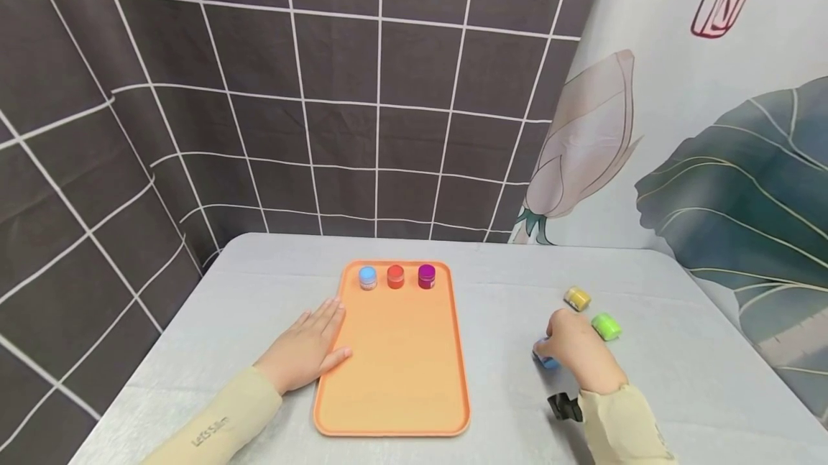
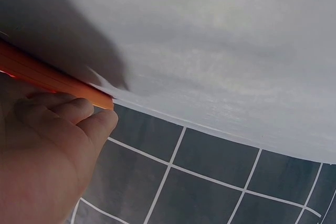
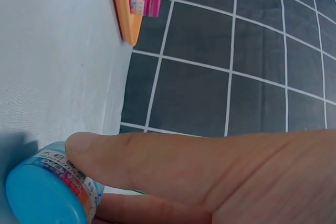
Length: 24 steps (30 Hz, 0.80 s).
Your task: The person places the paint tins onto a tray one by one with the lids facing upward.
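Observation:
An orange tray [image 1: 396,361] lies on the table. Along its far end stand three small paint jars: a light blue jar [image 1: 367,278], a red jar [image 1: 395,277] and a purple jar [image 1: 426,277]. My left hand [image 1: 302,348] rests on the tray's left edge, fingers extended. To the right of the tray, my right hand [image 1: 581,350] pinches a blue paint jar [image 3: 50,192] with a printed label. In the right wrist view the thumb presses on its side, and the jar is tilted close to the table. Beyond this hand lie a yellow jar [image 1: 577,298] and a green jar [image 1: 606,326], both on their sides.
A pale cloth covers the table [image 1: 504,285]. Behind it hangs a dark curtain [image 1: 336,127] with white grid lines, and at the right a floral curtain [image 1: 647,185]. A black strap-like piece [image 1: 565,407] shows by the right cuff.

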### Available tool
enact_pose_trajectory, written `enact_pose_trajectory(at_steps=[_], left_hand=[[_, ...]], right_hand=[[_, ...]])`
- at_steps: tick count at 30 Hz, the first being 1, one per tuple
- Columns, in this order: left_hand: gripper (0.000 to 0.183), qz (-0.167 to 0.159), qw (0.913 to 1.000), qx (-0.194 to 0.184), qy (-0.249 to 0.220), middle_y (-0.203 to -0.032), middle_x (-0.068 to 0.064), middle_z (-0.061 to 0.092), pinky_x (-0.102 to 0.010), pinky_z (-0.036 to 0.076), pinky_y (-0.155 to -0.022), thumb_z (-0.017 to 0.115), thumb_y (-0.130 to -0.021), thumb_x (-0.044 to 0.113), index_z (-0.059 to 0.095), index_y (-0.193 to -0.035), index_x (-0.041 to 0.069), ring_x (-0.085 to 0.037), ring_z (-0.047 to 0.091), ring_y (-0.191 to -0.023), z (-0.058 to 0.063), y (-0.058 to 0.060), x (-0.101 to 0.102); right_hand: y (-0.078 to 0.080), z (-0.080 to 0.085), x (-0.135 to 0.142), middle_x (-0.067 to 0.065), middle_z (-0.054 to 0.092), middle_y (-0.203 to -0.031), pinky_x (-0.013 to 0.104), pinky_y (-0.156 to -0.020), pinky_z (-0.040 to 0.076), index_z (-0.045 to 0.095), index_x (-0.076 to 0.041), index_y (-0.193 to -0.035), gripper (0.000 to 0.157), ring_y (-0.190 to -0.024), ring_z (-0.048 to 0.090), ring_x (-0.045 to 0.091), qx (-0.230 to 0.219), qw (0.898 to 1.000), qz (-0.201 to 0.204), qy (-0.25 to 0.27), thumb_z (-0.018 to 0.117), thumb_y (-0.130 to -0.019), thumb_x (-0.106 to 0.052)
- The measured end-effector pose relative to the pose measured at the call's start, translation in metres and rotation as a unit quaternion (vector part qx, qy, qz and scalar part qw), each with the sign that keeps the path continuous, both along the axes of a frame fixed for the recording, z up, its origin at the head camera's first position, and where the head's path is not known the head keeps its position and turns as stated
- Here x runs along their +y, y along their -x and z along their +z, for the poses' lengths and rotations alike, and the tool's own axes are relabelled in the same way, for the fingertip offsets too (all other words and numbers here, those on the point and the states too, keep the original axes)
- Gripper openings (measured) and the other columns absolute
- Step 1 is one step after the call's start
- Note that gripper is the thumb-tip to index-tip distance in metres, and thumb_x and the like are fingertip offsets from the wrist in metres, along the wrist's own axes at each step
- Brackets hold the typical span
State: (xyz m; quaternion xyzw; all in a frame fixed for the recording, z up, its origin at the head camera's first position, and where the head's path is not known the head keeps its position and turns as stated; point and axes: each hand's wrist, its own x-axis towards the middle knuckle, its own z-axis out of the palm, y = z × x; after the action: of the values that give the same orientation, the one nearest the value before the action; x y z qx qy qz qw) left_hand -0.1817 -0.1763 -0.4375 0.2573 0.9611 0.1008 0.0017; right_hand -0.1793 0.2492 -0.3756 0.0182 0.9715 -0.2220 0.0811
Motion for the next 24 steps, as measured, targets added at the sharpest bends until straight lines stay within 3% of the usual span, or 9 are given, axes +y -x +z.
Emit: enact_pose_trajectory(at_steps=[14, 20, 24], left_hand=[[0.074, -0.001, 1.0, 0.009, 0.002, -0.158, -0.026, 0.035, -0.058, 0.029, -0.118, 0.052, -0.104, 0.046, 0.037, -0.151, -0.01, -0.04, 0.03, -0.149, -0.0018, 0.0005, -0.0007], [0.075, -0.001, 1.0, 0.008, -0.001, -0.159, -0.025, 0.035, -0.058, 0.029, -0.118, 0.052, -0.104, 0.046, 0.037, -0.151, -0.01, -0.04, 0.03, -0.149, -0.0021, 0.0002, -0.0007], [0.074, -0.001, 0.9999, 0.009, -0.004, -0.158, -0.026, 0.035, -0.058, 0.029, -0.118, 0.052, -0.104, 0.046, 0.038, -0.151, -0.01, -0.04, 0.03, -0.149, -0.0021, 0.0001, -0.0008]], right_hand=[[0.0016, -0.0011, -0.0016, 0.007, 0.062, -0.073, 0.041, -0.064, 0.053, 0.064, 0.005, -0.082, 0.018, -0.069, 0.057, 0.022, -0.034, 0.999, -0.004, -0.014, 0.077, -0.079, -0.008], [0.0025, -0.0029, -0.0034, 0.005, 0.059, -0.071, 0.035, -0.06, 0.047, 0.064, 0.002, -0.079, 0.018, -0.066, 0.054, 0.02, -0.011, 1.0, -0.004, 0.0, 0.078, -0.08, -0.01], [0.0029, -0.0056, -0.0063, 0.003, 0.058, -0.071, 0.032, -0.058, 0.043, 0.065, 0.001, -0.081, 0.02, -0.065, 0.052, 0.018, 0.029, 0.999, 0.001, 0.016, 0.08, -0.079, -0.012]])
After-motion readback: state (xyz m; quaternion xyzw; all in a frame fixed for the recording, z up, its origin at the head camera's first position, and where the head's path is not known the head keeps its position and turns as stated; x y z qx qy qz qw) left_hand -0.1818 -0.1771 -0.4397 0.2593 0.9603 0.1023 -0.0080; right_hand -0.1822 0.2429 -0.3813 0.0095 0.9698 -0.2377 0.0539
